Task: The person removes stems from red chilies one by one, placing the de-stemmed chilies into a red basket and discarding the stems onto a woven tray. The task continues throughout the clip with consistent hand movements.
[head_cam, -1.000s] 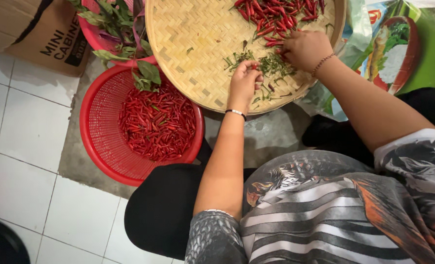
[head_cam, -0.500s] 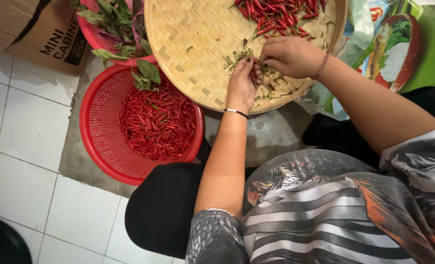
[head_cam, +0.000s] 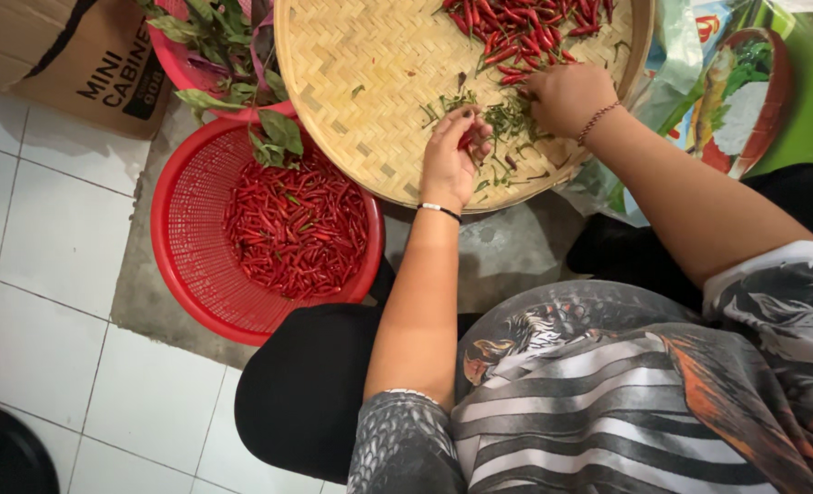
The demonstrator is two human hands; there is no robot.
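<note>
Red chilli (head_cam: 466, 140), small and slender, sits pinched between the fingers (head_cam: 476, 135) of the left hand (head_cam: 450, 160) over the near part of a round woven bamboo tray (head_cam: 352, 55). It looks light, smooth and easily bruised; the stem end seems the safest hold. The right hand (head_cam: 562, 96), loosely curled, rests beside the pile of chillies (head_cam: 516, 27) on the far side; whether it grips one cannot be told. Plucked green stems (head_cam: 507, 119) lie between the hands. A red basket of chillies (head_cam: 292, 229) stands on the floor to the left, just past the tray's rim.
</note>
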